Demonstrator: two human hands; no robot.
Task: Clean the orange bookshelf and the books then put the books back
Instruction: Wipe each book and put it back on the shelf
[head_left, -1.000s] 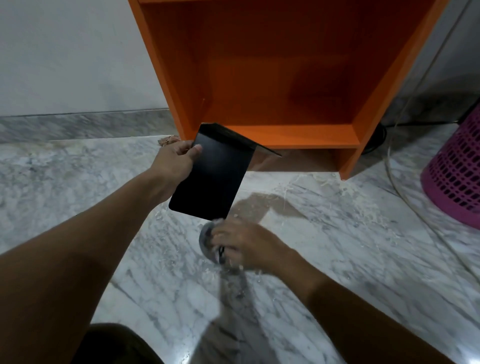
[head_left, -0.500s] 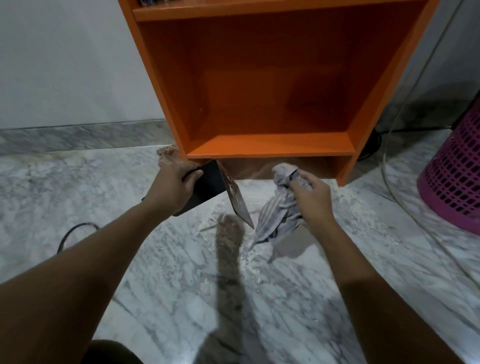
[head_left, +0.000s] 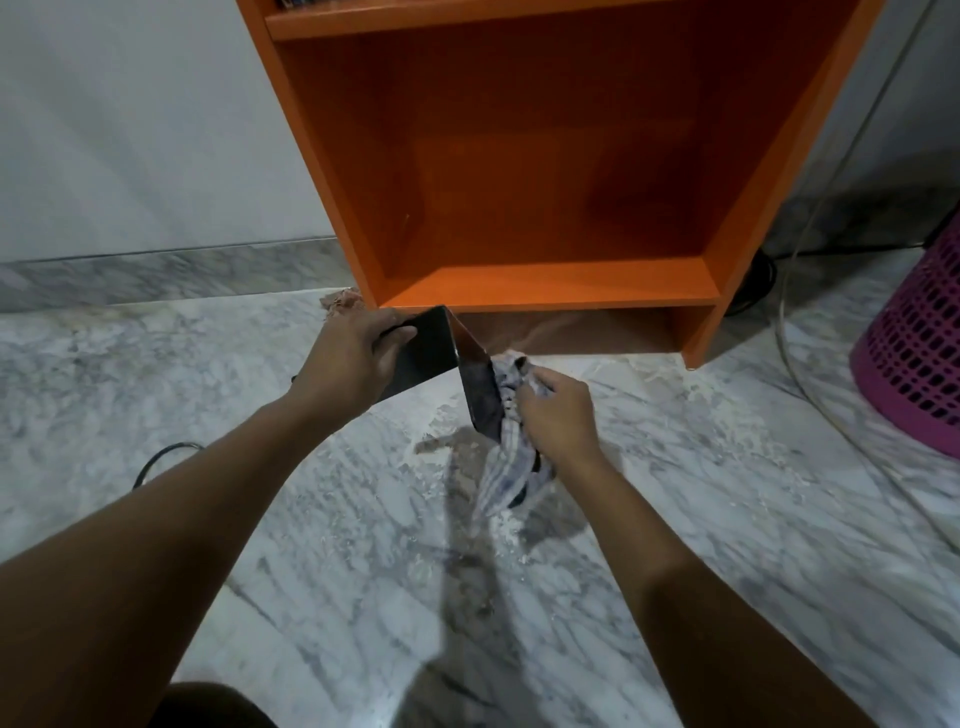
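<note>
1. Marble floor (head_left: 311, 519): pale, dusted with white crumbs and streaks in front of the shelf.
2. Orange bookshelf (head_left: 545, 291): stands on the floor against the wall. Its bottom compartment holds nothing. No books are plainly in view.
3. Purple basket (head_left: 914, 364): at the far right, well apart from the work.
4. Black bookend (head_left: 426, 348): a bent metal plate held in the air just in front of the shelf's lower edge. It looks stiff, thin and light, probably slick when wiped, with hard edges. It is best held by the flat wing, away from the corner.
5. Cloth (head_left: 506, 467): grey, striped, soft and limp. It is bunched against the bookend's other wing, with a tail hanging down.
6. Left hand (head_left: 353, 358): its fingers (head_left: 400, 335) are curled over the bookend's near wing, the thumb on top, gripping it.
7. Right hand (head_left: 558, 410): closed round the bunched cloth, pressing it to the plate. The step looks like wiping the bookend.
</note>
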